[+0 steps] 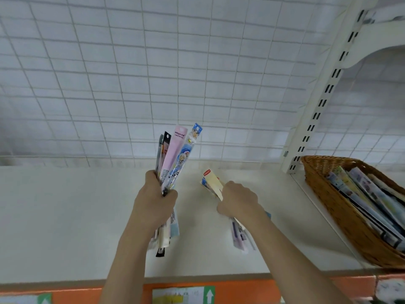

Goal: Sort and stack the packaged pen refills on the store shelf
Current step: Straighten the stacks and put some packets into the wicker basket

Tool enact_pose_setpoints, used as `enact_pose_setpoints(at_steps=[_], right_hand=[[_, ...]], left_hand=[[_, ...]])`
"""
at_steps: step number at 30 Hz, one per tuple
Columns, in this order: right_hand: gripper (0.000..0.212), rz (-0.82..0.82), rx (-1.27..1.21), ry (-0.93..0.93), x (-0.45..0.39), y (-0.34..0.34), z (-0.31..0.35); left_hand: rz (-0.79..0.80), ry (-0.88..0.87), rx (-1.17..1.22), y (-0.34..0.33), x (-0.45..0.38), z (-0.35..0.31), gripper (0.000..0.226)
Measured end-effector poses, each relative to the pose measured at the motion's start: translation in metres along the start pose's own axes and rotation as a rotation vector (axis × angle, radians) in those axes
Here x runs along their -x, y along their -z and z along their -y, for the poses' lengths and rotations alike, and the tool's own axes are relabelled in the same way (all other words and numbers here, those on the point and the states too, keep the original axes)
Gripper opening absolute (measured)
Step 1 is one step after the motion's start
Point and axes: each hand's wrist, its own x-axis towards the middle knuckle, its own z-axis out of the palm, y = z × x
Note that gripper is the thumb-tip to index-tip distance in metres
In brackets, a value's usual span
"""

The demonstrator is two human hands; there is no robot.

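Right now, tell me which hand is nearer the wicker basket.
Right. The right hand grips a few packets mid-shelf, well apart from the wicker basket at far right; the left hand, gripping a bundle, sits farther left.

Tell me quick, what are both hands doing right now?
Left hand: closed around a fanned bundle of refill packs, held upright.
Right hand: closed on a smaller bunch of refill packs just above the shelf.

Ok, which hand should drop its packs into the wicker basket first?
The right hand, probably. It grips a small bunch of packs and is nearer the basket at the shelf's right end. The left hand holds a bigger fan of refills farther away.
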Motion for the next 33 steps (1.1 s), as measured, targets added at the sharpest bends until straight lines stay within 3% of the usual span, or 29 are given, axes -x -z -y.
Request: enact_pose_setpoints(at_steps=[6,10,13,15,20,25,29,33], right_hand=[[0.029,-0.036,-0.241,0.01,0.006,0.02,-0.031],[0.028,-0.242,-0.536,0.025,0.015,0.062,-0.061],[0.029,-0.457,-0.598,0.017,0.02,0.1,-0.09],[0.03,-0.505,-0.589,-0.015,0.02,0.124,-0.114],[0.033,-0.525,-0.431,-0.127,0.02,0.149,-0.187],[0.039,-0.376,-0.353,-0.246,0.024,0.144,-0.261],[0.048,-0.241,-0.518,-0.243,0.027,0.122,-0.294],[0.075,-0.205,-0.634,-0.177,0.025,0.09,-0.307]], left_hand=[[0.054,-0.007,0.004,-0.018,-0.007,-0.014,0.022],[0.099,-0.014,0.023,-0.038,-0.009,-0.032,0.019],[0.114,-0.028,0.031,-0.055,-0.007,-0.046,0.019],[0.12,-0.039,0.033,-0.067,-0.006,-0.056,0.02],[0.112,-0.077,0.025,-0.103,0.002,-0.082,0.02],[0.133,-0.076,0.044,-0.157,0.024,-0.121,0.02],[0.167,-0.099,0.054,-0.197,0.045,-0.15,0.02],[0.139,-0.091,0.033,-0.221,0.062,-0.166,0.022]])
